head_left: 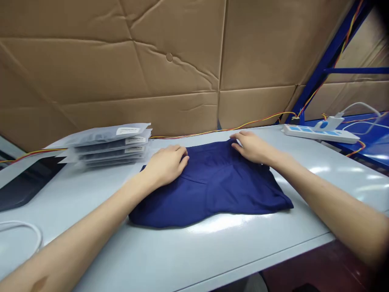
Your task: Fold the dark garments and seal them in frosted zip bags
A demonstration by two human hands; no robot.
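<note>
A navy blue garment [225,184] with curved seams, possibly shorts, is spread out on the white table. On its upper left part rests my left hand [172,164], palm down, with the fingers slightly bent and the thumb apart. My right hand [249,147] lies at the garment's far edge toward the right, its thumb separated from the fingers. Both hands touch the cloth, and neither visibly grips it. The undersides of the fingers are hidden.
Left of the garment stands a stack of clear bagged, labelled packages [109,146]. A black flat object [30,182] and a white cable [33,227] lie farther left. At the right is a power strip [322,133] with plugs. Cardboard [182,81] walls the back.
</note>
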